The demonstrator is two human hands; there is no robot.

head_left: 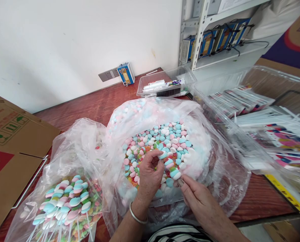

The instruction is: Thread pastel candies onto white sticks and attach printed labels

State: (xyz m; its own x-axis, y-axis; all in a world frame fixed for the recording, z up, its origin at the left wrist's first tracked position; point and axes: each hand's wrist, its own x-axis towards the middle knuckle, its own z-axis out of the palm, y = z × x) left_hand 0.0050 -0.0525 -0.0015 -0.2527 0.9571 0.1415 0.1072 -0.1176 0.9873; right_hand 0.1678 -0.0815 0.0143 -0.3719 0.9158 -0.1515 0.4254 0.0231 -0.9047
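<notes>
My left hand (151,173), with a bangle at its wrist, pinches a pale blue and white marshmallow (162,155) at the top end of a candy skewer (169,163). Stacked along this skewer are pink, blue and white marshmallows with green and red gummies between them. The lower end of it is pinched by my right hand (194,193); any stick there is hidden by the fingers. Both hands are over a plastic-lined heap of loose marshmallows (162,137) in pink, blue and white, with orange, red and green gummies mixed in at the left.
Finished-looking candy skewers (64,205) lie on a bag of gummies at the left, near a cardboard box (16,144). Behind the heap is a clear tray (142,89) beside a small blue device (126,74). White sticks and printed packets fill a clear bin (225,134) at right.
</notes>
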